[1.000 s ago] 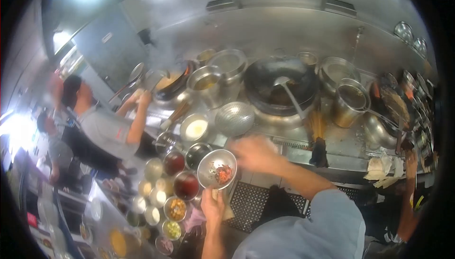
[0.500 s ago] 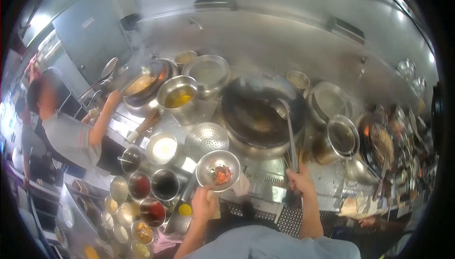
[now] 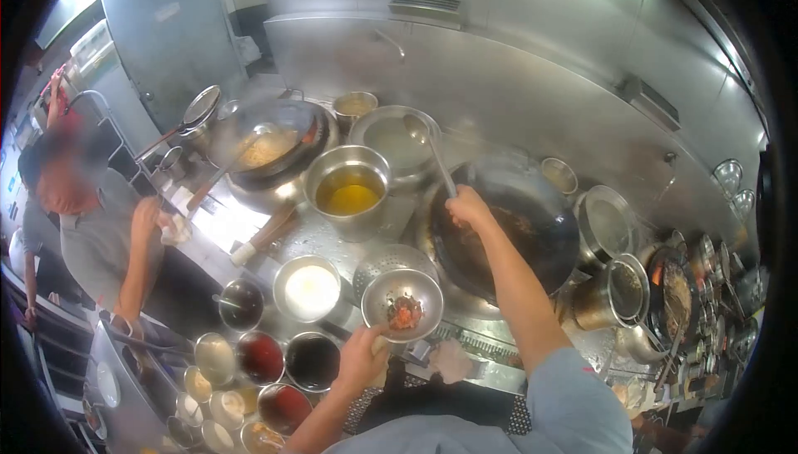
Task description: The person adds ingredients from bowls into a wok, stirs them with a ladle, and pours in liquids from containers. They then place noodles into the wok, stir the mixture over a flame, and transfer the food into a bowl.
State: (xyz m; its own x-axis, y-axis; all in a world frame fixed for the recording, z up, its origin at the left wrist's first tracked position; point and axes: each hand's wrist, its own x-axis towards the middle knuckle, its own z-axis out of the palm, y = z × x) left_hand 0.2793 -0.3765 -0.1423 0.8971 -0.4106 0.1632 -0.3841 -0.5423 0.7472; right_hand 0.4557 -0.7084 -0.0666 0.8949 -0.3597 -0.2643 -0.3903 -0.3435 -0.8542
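My left hand [image 3: 363, 356] grips the near rim of a small metal bowl [image 3: 426, 289] holding chopped red pieces and some dark bits. Closed around the handle of a long ladle [image 3: 438, 157] is my right hand [image 3: 470, 207], stretched forward over the left part of the big dark wok [image 3: 540, 259]. The ladle's head is up and away from me, overlapping the pot of cloudy liquid [image 3: 366, 126] behind. Partly hidden by the bowl lies a perforated metal strainer [image 3: 374, 265]. A dark residue shows in the wok.
A pot of yellow oil [image 3: 312, 173] and a container of white liquid [image 3: 306, 289] stand left of the wok. Several sauce containers [image 3: 259, 358] crowd the lower left. A co-worker [image 3: 112, 230] works at another wok [image 3: 274, 159]. At right is a further wok [image 3: 675, 288].
My right hand has swung the ladle out of the wok, forward and left toward the pot behind. The bowl stays in my left hand. The view has shifted left.
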